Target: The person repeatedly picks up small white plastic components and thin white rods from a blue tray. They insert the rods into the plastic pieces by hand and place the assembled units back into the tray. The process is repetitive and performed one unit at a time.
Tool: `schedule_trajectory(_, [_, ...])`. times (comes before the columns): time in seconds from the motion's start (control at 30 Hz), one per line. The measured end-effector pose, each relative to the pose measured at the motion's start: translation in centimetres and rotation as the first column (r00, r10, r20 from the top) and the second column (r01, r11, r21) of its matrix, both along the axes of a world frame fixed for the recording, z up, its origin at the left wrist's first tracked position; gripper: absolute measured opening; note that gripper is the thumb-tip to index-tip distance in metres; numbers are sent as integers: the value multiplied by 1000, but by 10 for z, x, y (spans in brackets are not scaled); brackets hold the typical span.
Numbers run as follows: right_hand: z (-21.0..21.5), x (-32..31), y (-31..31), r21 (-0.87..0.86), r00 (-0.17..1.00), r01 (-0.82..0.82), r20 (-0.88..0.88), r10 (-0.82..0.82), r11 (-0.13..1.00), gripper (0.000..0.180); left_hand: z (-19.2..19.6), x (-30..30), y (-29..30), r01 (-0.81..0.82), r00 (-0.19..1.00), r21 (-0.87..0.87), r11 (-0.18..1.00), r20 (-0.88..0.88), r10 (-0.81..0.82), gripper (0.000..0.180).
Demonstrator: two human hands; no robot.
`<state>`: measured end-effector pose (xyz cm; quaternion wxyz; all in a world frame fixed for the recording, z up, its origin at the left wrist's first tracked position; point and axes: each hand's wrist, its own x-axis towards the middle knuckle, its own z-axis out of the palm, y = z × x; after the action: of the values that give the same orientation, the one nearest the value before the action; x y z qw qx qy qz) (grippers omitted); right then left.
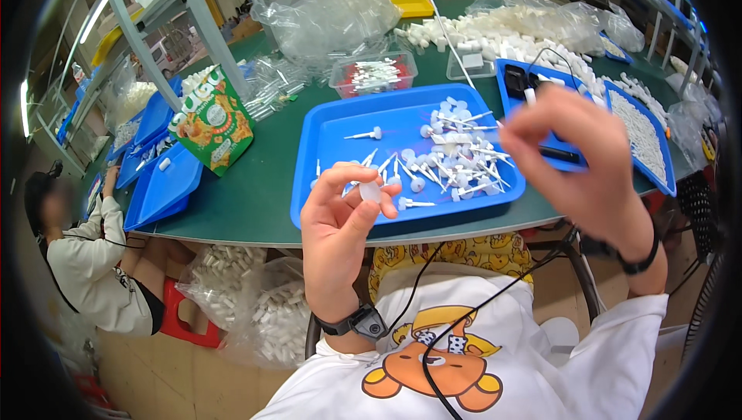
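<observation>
Presently, left hand: the left hand [340, 215] is raised at the near edge of the blue tray [328, 138], and pinches one white disc [370, 192] between thumb and fingers.
Right hand: the right hand [576, 153] is in the air over the tray's right side, thumb and forefinger brought near together; it is blurred, so I cannot tell whether they grip something.
Place of disc: up in the left fingertips, above the tray's near rim, apart from the pile.
Pile in tray: many small white stick parts [464, 161] with round heads lie crossed over one another, mostly on the right half.
Around tray: a clear box [338, 84] stands behind it on the green table [270, 138]; a green pouch [220, 126] stands to the left.
Good handling: in my judgement, a light pinch at the disc's edge is best, because a thin smooth piece may slip or turn. Both hands should better work low over the tray, so that a dropped piece falls inside. Tangled sticks would be lifted singly, without pulling neighbours.
Writing: the pouch carries big pale lettering and food pictures on green. The white shirt [510, 312] shows a cartoon bear. On the small parts I can read nothing.
</observation>
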<state>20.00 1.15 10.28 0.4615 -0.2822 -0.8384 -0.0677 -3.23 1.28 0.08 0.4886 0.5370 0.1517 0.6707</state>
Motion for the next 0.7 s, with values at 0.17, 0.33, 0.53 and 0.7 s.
schedule_trajectory(0.17, [-37, 25, -57, 31, 998, 61, -21, -61, 998, 26, -7, 26, -11, 206, 978, 64, 976, 11, -207, 28])
schedule_trajectory(0.33, [-49, 35, -73, 50, 995, 100, -27, -99, 994, 27, -12, 40, -14, 418, 907, 39, 907, 27, -419, 35])
schedule_trajectory(0.53, [-62, 37, -72, 83, 995, 93, -35, -90, 992, 27, -12, 48, -16, 455, 890, 13, 891, 21, -455, 36])
schedule_trajectory(0.7, [-65, 42, -64, 144, 997, 80, -1, -81, 986, 28, -12, 50, -16, 490, 871, 15, 871, 38, -491, 35])
